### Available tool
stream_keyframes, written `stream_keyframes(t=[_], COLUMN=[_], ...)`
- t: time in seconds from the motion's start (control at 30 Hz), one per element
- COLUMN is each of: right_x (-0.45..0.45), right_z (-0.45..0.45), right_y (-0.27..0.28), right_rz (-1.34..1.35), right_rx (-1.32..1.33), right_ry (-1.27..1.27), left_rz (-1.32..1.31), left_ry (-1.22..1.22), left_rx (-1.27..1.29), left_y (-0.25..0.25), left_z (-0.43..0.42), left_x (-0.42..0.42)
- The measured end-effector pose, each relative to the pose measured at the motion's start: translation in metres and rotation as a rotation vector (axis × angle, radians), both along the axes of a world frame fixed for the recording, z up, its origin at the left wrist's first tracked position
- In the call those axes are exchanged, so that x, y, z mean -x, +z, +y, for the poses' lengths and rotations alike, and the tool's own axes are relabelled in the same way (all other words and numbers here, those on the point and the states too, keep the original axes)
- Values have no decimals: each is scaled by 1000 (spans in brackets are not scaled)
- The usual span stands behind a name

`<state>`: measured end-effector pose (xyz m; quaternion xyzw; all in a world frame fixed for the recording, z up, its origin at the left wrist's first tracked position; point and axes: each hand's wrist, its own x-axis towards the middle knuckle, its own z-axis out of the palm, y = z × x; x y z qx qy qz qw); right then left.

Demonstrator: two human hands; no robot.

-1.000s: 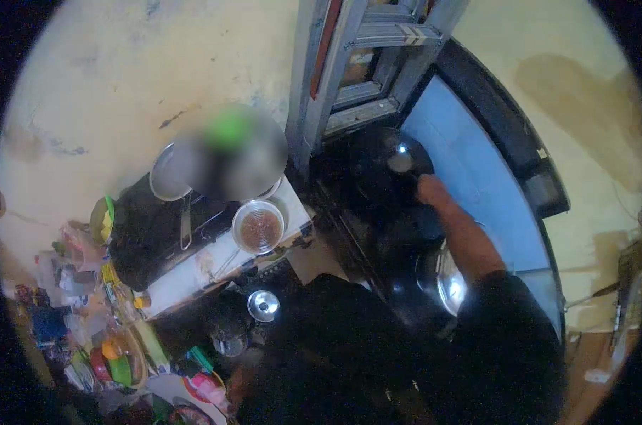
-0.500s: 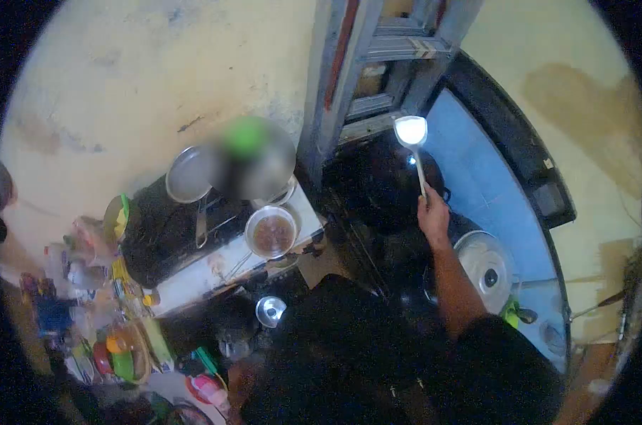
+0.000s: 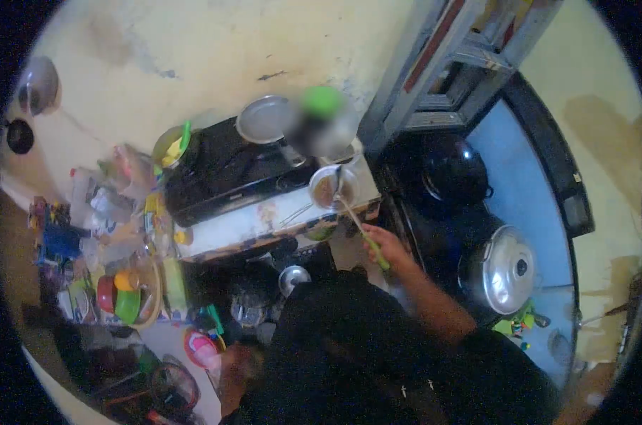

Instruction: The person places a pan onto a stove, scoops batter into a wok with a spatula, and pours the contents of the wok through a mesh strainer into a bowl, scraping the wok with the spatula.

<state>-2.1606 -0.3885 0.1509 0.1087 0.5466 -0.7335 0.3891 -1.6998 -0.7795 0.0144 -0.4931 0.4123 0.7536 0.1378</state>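
My right hand (image 3: 383,248) is closed round the green handle of a long-handled ladle (image 3: 352,212). The ladle's head rests over a round container (image 3: 324,188) of brownish contents on the white counter ledge (image 3: 229,230). Low in the view, my left hand (image 3: 241,365) is dark and blurred, near a pink item in a red-rimmed bowl (image 3: 202,348); its fingers cannot be made out. A dark wok (image 3: 457,173) and a lidded silver pot (image 3: 507,269) stand on the right.
A black stove (image 3: 236,180) bears a grey pan (image 3: 264,119). A bowl with yellow contents (image 3: 171,147) stands beside it. Coloured bowls (image 3: 128,304) and bags (image 3: 108,205) crowd the left. A small silver lid (image 3: 293,280) lies below the ledge.
My right hand has moved left, from over the wok to the container, with the ladle turned down towards it. The whole view has shifted, showing more of the left side.
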Motion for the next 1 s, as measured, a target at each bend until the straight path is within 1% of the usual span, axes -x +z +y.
stream_keyframes(t=[0.07,0.2,0.23,0.33,0.43,0.53,0.57,0.6,0.63,0.67,0.7,0.73,0.77,0.8,0.83,0.87,0.93,0.97,1.0], right_x=[-4,-19,-30,-36,-30,-18,-27,-14,6,14,8,0,-7,-7,0,4,-4,-8,-16], right_z=[0,-20,-32,-57,-92,-136,-158,-171,-185,-195,-205,-216,-225,-231,-233,-230,-221,-209,-193], right_y=[-10,-27,-16,-55,-83,-60,-6,-41,-103,-139,-127,-97,-78,-94,-128,-148,-141,-132,-113], right_rz=[-119,11,96,693,1170,754,518,632,743,849,683,520,358,440,521,600,692,583,607], right_rx=[146,-1,-102,-529,-832,-655,-794,-860,-924,-988,-881,-772,-662,-725,-793,-868,-770,-848,-803], right_ry=[-79,-121,-99,10,-167,-180,-99,-141,-186,-236,-233,-235,-241,-199,-160,-124,-172,-49,-8], left_rz=[-22,-75,-85,-102,-108,-108,-111,-116,-120,-128,-132,-139,-147,-151,-155,-155,-154,-152,-149], left_ry=[-55,-96,-106,-146,-208,-280,-296,-323,-351,-375,-404,-431,-468,-496,-530,-565,-629,-661,-690], left_rx=[26,96,109,163,230,311,331,357,379,399,418,432,456,468,480,488,496,500,502], left_y=[-9,-22,-25,-31,-37,-40,-40,-38,-36,-32,-31,-29,-29,-28,-28,-28,-31,-34,-37], left_z=[-19,-30,-28,-18,-2,11,17,20,23,25,26,25,25,24,21,18,14,12,9], left_x=[-40,-101,-112,-136,-149,-154,-158,-159,-161,-163,-166,-165,-165,-162,-157,-151,-139,-134,-130])
